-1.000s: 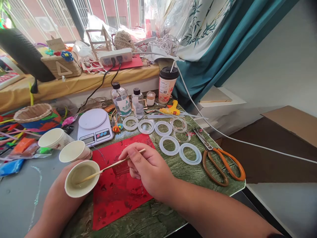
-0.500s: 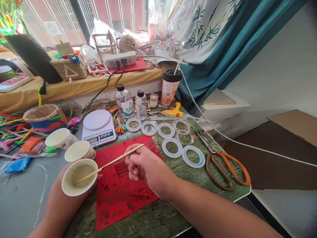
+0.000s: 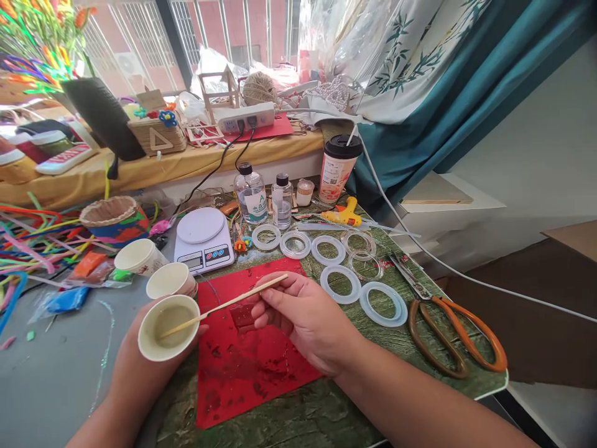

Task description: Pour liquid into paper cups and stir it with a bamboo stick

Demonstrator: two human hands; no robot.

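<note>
My left hand (image 3: 128,367) is wrapped round a white paper cup (image 3: 146,333), tipped toward me, with cloudy liquid in it. Between the thumb and fingers of my right hand (image 3: 308,314) is a thin wooden stick (image 3: 233,302), its far end dipped into that liquid. Both hands are above a stained red sheet (image 3: 247,386). Just behind the held cup stand a second paper cup (image 3: 171,282) and a third paper cup (image 3: 138,257). To the right of the sheet lie several pale ring-shaped moulds (image 3: 340,269).
A white kitchen scale (image 3: 204,229) sits behind the sheet. Beyond it stand two clear bottles (image 3: 254,202) and a lidded drink cup (image 3: 336,174). A yellow glue gun (image 3: 346,213) and large scissors (image 3: 436,305) lie right. Coloured pipe cleaners (image 3: 35,236) crowd the left.
The view has swung left, so the scene sits farther right in the picture. My right-hand fingers have shifted slightly on the stick, whose end stays in the cup.
</note>
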